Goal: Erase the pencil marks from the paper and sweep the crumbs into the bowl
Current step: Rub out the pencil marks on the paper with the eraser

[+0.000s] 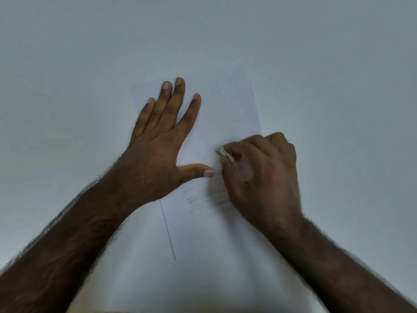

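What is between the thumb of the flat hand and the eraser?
Only a bare strip of white paper lies between the left hand thumb tip and the eraser held by the right hand, as the head view shows.

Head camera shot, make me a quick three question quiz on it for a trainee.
1. True or false: the left hand lies flat with spread fingers on the paper.
2. What does the right hand pinch? A) pencil B) eraser C) bowl
3. Where are pencil marks still visible?

Key:
1. True.
2. B, the eraser.
3. The pencil marks lie on the near side of the eraser, between the two hands.
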### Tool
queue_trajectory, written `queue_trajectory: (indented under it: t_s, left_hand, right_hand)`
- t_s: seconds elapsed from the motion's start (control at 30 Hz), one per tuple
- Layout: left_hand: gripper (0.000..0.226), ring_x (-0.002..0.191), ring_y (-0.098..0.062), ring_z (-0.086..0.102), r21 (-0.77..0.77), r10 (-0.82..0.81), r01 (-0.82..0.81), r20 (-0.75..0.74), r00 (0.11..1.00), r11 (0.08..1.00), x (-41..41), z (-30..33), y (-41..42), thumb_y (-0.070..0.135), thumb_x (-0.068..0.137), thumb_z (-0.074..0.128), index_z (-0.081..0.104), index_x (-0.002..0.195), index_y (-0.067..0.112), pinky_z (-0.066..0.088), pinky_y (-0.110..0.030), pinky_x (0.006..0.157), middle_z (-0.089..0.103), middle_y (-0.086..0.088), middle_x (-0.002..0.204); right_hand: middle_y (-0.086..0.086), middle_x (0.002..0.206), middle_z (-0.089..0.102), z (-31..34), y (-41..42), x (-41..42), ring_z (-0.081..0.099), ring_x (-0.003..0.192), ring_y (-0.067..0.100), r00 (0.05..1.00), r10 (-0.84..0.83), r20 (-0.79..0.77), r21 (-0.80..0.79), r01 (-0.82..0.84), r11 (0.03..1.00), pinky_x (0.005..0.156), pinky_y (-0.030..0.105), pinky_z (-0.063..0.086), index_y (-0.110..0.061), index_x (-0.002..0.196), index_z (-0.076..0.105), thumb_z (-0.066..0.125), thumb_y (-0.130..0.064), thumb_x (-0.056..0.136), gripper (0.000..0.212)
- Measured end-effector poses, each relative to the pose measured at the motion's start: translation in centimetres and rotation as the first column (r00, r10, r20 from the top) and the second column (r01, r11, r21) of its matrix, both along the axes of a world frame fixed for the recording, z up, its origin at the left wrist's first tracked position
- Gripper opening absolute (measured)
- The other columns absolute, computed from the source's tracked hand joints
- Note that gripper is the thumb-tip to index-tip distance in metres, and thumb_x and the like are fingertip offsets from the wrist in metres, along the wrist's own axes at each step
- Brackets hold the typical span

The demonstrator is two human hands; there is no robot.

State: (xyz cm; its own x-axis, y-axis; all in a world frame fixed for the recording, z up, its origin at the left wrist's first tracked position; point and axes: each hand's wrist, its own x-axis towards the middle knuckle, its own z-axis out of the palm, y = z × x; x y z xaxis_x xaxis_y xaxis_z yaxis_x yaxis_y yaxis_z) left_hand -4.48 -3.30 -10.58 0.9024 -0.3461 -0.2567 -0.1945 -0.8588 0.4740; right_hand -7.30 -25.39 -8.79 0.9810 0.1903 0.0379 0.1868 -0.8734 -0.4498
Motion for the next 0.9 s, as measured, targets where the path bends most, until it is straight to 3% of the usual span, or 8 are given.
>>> queue_trajectory:
  t_s: [0.23,0.37,0.53,0.7,0.9]
  left_hand:
    - [0.116,0.163,-0.022,-0.02,-0.019,-0.007,0.007,0.024,1.0,1.0,-0.4,0.1,0.0,0.091,0.086,0.036,0.003,0.171,0.019,-0.015,-0.035,0.131,-0.015,-0.006,0.178]
    - [0.109,0.165,-0.024,-0.01,-0.013,0.013,-0.012,0.061,0.998,1.0,-2.0,0.4,0.1,0.082,0.093,0.04,0.014,0.169,0.009,-0.005,-0.046,0.134,-0.003,-0.011,0.179]
    - [0.115,0.165,-0.025,-0.013,0.071,0.014,-0.014,0.009,1.0,0.997,-5.8,1.6,0.9,0.085,0.086,0.043,0.009,0.17,0.015,0.001,-0.058,0.132,-0.01,-0.007,0.179]
    - [0.128,0.164,-0.023,-0.015,0.089,0.063,-0.061,-0.017,0.998,0.994,-6.8,1.2,1.2,0.094,0.078,0.044,0.002,0.171,0.017,-0.007,-0.051,0.133,-0.015,-0.003,0.178]
    - [0.121,0.165,-0.02,-0.013,0.074,0.109,-0.11,0.008,0.994,0.991,-6.8,0.9,1.0,0.096,0.083,0.024,0.004,0.171,0.015,-0.003,-0.052,0.133,-0.01,-0.003,0.179]
  right_hand:
    - [-0.008,0.098,0.073,-0.6,-0.3,-0.2,0.057,0.093,0.021,0.999,-0.034,-0.018,0.07,0.035,0.997,0.087,0.037,0.039,-0.022,0.104,0.079,0.075,-0.029,0.096,0.011]
    - [-0.008,0.099,0.073,-1.0,-0.4,-0.5,0.058,0.092,0.021,0.999,-0.05,-0.004,0.11,0.05,0.993,0.086,0.039,0.041,-0.022,0.104,0.08,0.075,-0.027,0.097,0.009]
    - [-0.01,0.098,0.073,-0.9,-0.3,-0.4,0.059,0.092,0.022,0.998,-0.065,-0.012,0.137,0.066,0.988,0.088,0.04,0.042,-0.023,0.103,0.08,0.075,-0.026,0.096,0.009]
    - [-0.011,0.094,0.074,-0.7,0.4,-0.7,0.06,0.091,0.021,0.996,-0.094,0.001,0.123,0.093,0.988,0.089,0.041,0.044,-0.023,0.098,0.08,0.076,-0.026,0.093,0.007]
    - [-0.003,0.095,0.075,-0.2,3.9,-4.1,0.061,0.092,0.022,0.987,0.145,-0.074,0.104,-0.137,0.985,0.084,0.039,0.042,-0.019,0.102,0.08,0.071,-0.031,0.094,0.017]
